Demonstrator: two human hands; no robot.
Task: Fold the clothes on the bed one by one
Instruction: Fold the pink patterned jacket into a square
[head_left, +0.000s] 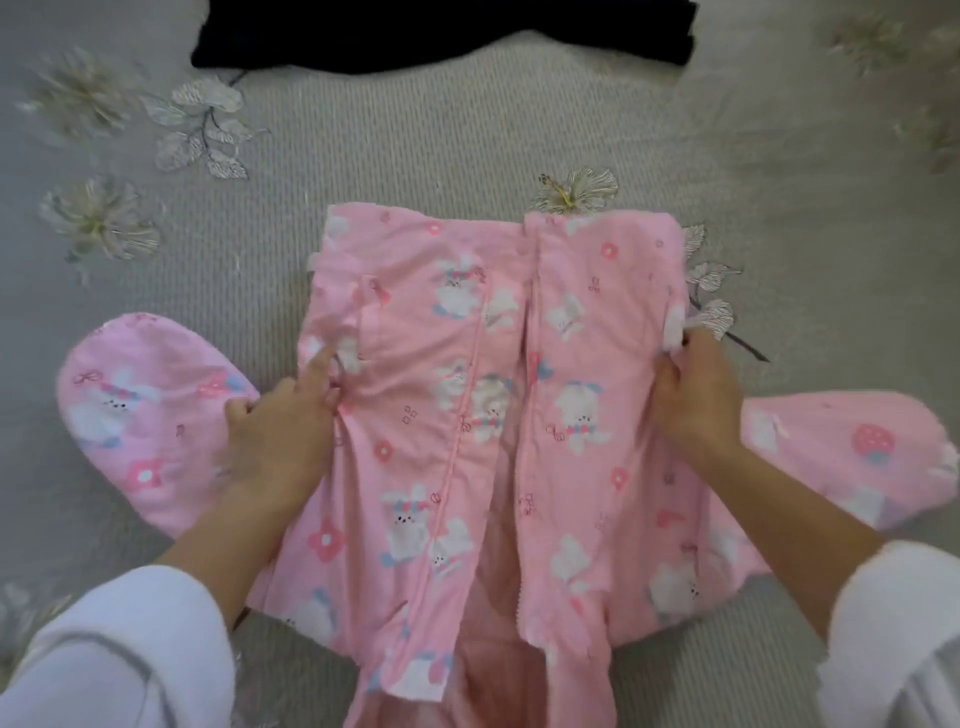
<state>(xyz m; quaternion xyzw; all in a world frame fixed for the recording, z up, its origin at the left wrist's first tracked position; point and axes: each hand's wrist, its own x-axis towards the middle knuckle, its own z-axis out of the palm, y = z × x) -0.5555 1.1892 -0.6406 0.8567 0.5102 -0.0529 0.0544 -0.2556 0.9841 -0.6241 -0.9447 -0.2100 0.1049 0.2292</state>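
A pink jacket with a bunny and flower print (467, 374) lies front-up on the grey bed, its zip open down the middle and its hem towards the far side. Its two sleeves spread out to the left (140, 410) and to the right (852, 447). My left hand (280, 415) pinches the jacket's left side edge, the forefinger stretched along the fabric. At the opposite edge, my right hand (696, 395) grips the fabric with curled fingers. Both wrists come out of white sleeves.
A dark navy garment (441, 31) lies at the far edge of the bed. The grey bedspread (415, 140) has embroidered flowers scattered around the jacket.
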